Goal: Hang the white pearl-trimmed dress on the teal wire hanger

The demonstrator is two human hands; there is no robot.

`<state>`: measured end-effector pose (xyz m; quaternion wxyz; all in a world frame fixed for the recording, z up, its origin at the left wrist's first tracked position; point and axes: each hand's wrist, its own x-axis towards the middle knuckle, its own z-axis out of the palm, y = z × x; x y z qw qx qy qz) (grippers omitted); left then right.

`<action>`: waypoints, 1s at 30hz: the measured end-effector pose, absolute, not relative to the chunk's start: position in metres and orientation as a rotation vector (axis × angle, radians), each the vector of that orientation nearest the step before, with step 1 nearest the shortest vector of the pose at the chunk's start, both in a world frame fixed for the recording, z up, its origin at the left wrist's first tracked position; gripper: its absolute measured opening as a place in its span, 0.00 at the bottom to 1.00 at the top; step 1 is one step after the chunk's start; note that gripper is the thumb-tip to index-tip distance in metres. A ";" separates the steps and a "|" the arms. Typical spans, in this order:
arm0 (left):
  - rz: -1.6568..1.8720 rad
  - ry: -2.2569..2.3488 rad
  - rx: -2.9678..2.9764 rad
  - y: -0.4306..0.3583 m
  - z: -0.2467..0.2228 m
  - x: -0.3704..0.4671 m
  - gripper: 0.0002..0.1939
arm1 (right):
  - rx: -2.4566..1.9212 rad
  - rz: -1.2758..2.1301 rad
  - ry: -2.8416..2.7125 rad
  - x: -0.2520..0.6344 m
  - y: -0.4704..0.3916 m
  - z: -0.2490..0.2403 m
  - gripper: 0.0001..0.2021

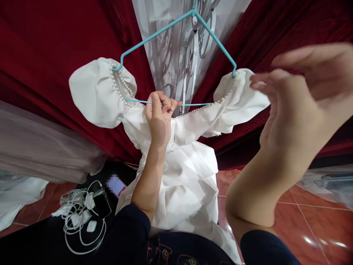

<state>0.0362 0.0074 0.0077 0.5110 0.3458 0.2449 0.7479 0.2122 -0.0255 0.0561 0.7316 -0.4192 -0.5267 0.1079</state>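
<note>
A white dress [187, 180] with puffed sleeves and a pearl-edged neckline hangs from a light blue hanger [160, 33]. Near the middle of the neckline, my left hand [160, 114] is closed around the hanger's thin lower bar, its fingers bent at the dress's top edge. My right hand [300, 92] is raised beside the right puffed sleeve [242, 99], nearer to the camera and slightly blurred. Its fingers are apart and curved, with nothing visible between them. Whether its fingertips touch the sleeve cannot be made out.
Dark red curtains [55, 48] and a sheer white drape [160, 48] stand behind the dress. At lower left, a black surface holds tangled white cables [74, 221], a white case [91, 226] and phones [102, 206]. Red floor tiles [317, 221] show at right.
</note>
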 end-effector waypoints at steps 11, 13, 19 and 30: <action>1.772 0.546 0.744 0.004 0.006 0.048 0.17 | -0.594 1.106 -0.561 0.117 -0.014 -0.006 0.09; 1.736 0.595 0.765 0.004 0.005 0.047 0.17 | -0.520 1.135 -0.469 0.111 -0.014 -0.010 0.08; 1.625 0.710 1.011 -0.005 -0.007 0.037 0.15 | -0.498 0.987 -0.583 0.127 0.001 -0.025 0.12; 2.262 1.306 1.575 -0.039 0.039 -0.006 0.19 | -0.368 1.042 -0.719 0.168 0.002 -0.014 0.13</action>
